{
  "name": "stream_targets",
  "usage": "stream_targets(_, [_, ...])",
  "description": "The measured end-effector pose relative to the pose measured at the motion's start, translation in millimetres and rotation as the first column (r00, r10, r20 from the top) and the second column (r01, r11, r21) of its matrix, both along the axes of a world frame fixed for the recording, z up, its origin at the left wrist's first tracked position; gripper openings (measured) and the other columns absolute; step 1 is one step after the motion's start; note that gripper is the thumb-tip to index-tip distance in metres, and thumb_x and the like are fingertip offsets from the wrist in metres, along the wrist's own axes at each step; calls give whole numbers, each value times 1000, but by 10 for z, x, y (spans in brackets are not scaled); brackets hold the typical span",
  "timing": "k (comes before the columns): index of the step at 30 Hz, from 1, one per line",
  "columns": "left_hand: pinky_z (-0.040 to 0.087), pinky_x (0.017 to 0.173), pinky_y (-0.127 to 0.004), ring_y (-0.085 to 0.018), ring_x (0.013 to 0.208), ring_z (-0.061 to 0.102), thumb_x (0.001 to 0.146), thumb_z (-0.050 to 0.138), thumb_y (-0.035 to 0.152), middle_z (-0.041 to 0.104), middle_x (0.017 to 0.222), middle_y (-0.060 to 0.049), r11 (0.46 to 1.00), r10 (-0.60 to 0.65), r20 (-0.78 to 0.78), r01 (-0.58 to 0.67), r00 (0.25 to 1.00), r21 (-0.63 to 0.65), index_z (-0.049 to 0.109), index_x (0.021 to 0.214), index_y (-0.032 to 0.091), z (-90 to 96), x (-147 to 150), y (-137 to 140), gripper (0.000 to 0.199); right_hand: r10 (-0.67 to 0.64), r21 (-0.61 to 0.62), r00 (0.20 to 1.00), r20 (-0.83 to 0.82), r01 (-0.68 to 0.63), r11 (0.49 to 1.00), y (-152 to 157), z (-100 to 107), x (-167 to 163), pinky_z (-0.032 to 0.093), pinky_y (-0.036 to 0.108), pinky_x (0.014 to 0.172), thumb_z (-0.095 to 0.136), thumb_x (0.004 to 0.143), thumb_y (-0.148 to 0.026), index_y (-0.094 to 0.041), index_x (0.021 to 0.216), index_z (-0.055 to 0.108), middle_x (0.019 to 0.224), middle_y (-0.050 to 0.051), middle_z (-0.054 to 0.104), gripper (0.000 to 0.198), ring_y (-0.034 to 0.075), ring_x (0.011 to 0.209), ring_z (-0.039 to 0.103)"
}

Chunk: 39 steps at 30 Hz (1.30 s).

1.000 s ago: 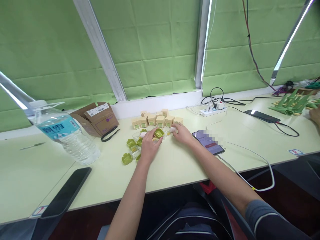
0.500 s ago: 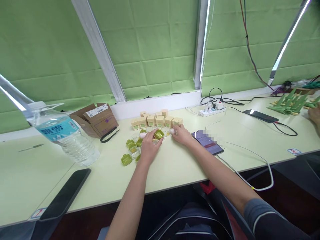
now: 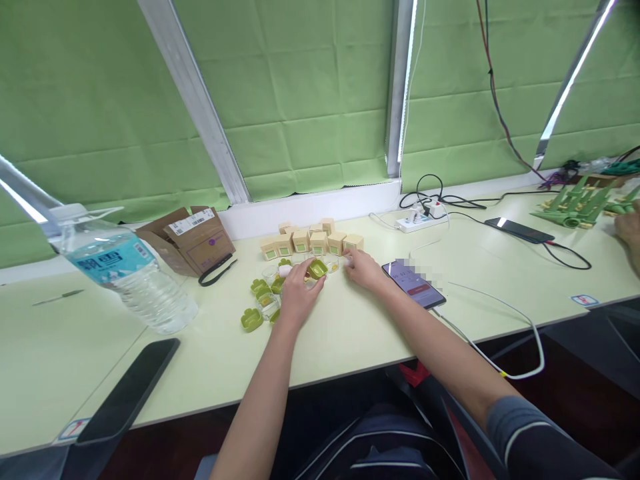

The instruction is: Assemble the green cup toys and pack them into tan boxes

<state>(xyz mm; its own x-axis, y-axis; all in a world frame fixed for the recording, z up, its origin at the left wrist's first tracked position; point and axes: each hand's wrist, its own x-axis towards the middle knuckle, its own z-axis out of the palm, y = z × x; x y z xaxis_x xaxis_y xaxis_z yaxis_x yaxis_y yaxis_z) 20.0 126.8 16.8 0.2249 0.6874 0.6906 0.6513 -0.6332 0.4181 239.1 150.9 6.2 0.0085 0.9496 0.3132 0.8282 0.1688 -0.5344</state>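
Observation:
My left hand [image 3: 299, 293] is closed with its fingertips on a small green flower-shaped dish [image 3: 318, 269], tilted so its hollow faces me. My right hand [image 3: 362, 269] is to the right of it, fingers bent together, and whatever is between them is mostly hidden; only a pale edge shows. Just left of its fingertips lies a small clear cup [image 3: 333, 265] with something yellow in it. Beside and partly behind my left hand are several more green dishes [image 3: 251, 320], clear cups [image 3: 269, 305] and a pale pink-white piece [image 3: 285, 271].
Several small beige boxes [image 3: 319, 244] stand behind my hands. At left are a brown carton [image 3: 200, 243], a large water bottle [image 3: 135, 273] and a black phone [image 3: 131, 390]. At right are a lit phone [image 3: 414, 285], a power strip [image 3: 423, 220] and another person's hand [image 3: 629, 230].
The white piece at my right fingertips has mostly gone out of sight behind the fingers. My left hand keeps the green dish in nearly the same place. The view has shifted slightly.

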Motion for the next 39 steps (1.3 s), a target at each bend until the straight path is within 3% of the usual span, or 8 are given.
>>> stream_targets(4, [53,89,-37,-21,93,66,84,73,27,71,111,-7,1000,3,-1,-3,1000,-4,61,129,23,11,1,-10,46,6,146,978,-208,25,989,-2,56,-43,54,40,84,64,86,-33,-26,124,54,118,7,70,40,24,92,69])
stream_targets(8, [52,93,-38,-22,97,66,85,73,25,70,114,-6,1000,2,-3,-2,1000,9,61,129,24,10,-2,-13,46,192,311,875,-445,-50,949,-32,111,-125,58,36,78,67,85,-44,-22,120,54,113,7,71,43,18,82,69])
stream_targets(11, [52,92,-37,-21,97,65,86,72,26,69,111,-6,1000,10,-12,-10,1000,10,60,130,25,4,-4,-11,46,327,398,816,-477,-132,908,-64,120,-185,62,34,77,68,86,-47,-21,112,61,110,7,70,38,18,88,69])
stream_targets(16, [53,92,-36,-21,99,64,86,72,25,67,110,-6,1000,3,5,-3,1000,16,60,131,26,-2,-2,-11,47,468,481,771,-432,-242,843,-122,120,-245,65,35,83,68,88,-47,-24,117,67,121,9,64,37,20,99,68])
stream_targets(28, [53,94,-36,-20,98,62,81,73,14,60,106,-5,1000,8,56,-8,998,16,63,127,27,19,6,-28,49,551,410,677,-489,-379,830,-142,84,-316,65,39,88,76,81,-45,-20,113,67,110,8,73,42,20,95,74])
stream_targets(39, [54,90,-35,-20,96,62,81,73,16,58,102,-4,999,-1,54,-1,999,51,65,125,28,12,7,-30,46,528,359,706,-471,-393,846,-169,116,-300,63,35,84,66,89,-44,-23,113,71,114,7,75,33,20,99,73])
